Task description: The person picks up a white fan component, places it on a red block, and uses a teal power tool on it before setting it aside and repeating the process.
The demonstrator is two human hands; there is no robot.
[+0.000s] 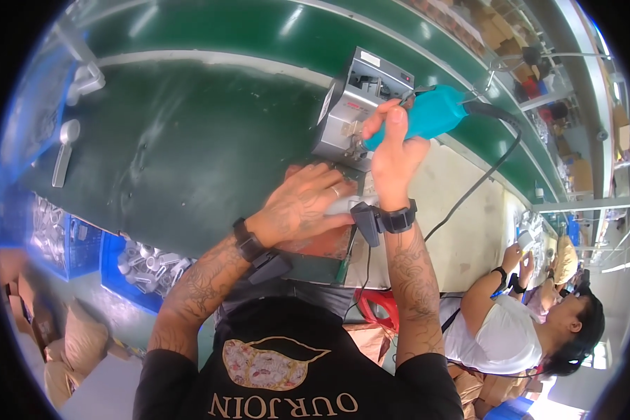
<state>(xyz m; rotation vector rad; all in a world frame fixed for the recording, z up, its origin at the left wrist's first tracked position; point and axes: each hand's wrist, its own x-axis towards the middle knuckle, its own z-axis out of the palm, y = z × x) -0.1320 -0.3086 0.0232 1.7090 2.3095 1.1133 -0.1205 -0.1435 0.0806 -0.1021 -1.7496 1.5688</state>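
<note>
My right hand is closed around a teal electric screwdriver, its fingers wrapped on the front end. The driver's nose meets the front of a grey metal screw feeder, though the exact contact is hidden by my fingers. Below the feeder, my left hand lies over a pale grey plastic part, gripping it against a reddish-brown pad. Most of that part is covered by the hand and by the right wrist.
A white round-headed plastic part lies on the green bench at left. Blue bins of similar parts stand below its edge. The driver's black cable loops down at right. Another person works farther right.
</note>
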